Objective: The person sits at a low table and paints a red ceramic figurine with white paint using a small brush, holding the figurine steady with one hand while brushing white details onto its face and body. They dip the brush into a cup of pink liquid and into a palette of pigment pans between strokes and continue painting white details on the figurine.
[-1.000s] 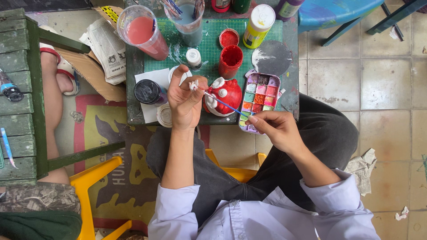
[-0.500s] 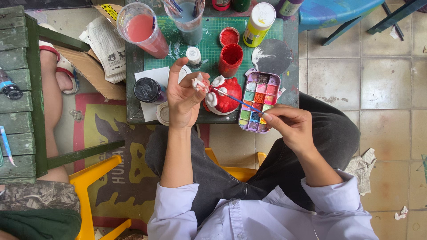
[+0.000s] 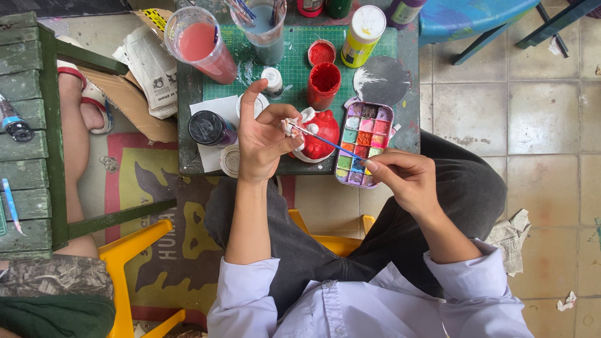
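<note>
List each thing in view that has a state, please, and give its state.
Left hand: holds the figurine.
Red and white figurine: partly painted red.
Right hand: grips the paintbrush.
Paintbrush: tip on the figurine.
Paint palette: open.
Red paint jar: lid off.
Yellow bottle: capped.

Red figurine [image 3: 319, 139]; many-coloured paint palette [image 3: 364, 145] at three o'clock of it; green gridded mat [image 3: 294, 59]; yellow chair [image 3: 128, 263].

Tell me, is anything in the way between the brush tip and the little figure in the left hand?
Nothing visible. The right hand holds the paintbrush, and its tip already meets the small white figure pinched in the left hand.
</note>
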Action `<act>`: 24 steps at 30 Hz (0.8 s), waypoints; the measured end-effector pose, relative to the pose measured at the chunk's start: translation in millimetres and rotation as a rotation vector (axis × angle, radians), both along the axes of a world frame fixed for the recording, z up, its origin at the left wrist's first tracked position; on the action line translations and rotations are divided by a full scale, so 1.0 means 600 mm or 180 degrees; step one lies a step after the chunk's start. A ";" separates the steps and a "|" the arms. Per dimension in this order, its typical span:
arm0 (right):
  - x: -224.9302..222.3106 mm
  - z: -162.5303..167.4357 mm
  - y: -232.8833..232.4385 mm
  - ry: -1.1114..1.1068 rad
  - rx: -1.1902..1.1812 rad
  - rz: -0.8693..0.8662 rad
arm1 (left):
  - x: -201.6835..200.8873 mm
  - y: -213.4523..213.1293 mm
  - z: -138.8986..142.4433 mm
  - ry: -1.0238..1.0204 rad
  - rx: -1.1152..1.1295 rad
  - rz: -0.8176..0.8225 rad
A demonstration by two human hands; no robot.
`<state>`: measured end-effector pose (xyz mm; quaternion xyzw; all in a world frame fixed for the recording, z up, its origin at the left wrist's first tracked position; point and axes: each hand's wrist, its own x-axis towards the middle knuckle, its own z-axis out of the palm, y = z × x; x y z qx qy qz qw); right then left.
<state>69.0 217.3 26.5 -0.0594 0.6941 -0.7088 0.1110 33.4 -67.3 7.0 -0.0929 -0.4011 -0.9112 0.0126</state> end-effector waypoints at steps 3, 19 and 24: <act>0.000 0.003 0.000 -0.0019 0.0010 -0.0038 | -0.001 -0.001 0.004 0.0100 -0.0132 -0.0071; -0.003 0.017 0.019 0.0212 0.0448 0.0032 | 0.017 -0.018 0.014 0.0438 -0.1099 -0.0178; -0.006 0.014 0.025 0.0269 0.0592 0.0030 | 0.018 -0.016 0.018 0.0290 -0.1026 -0.0188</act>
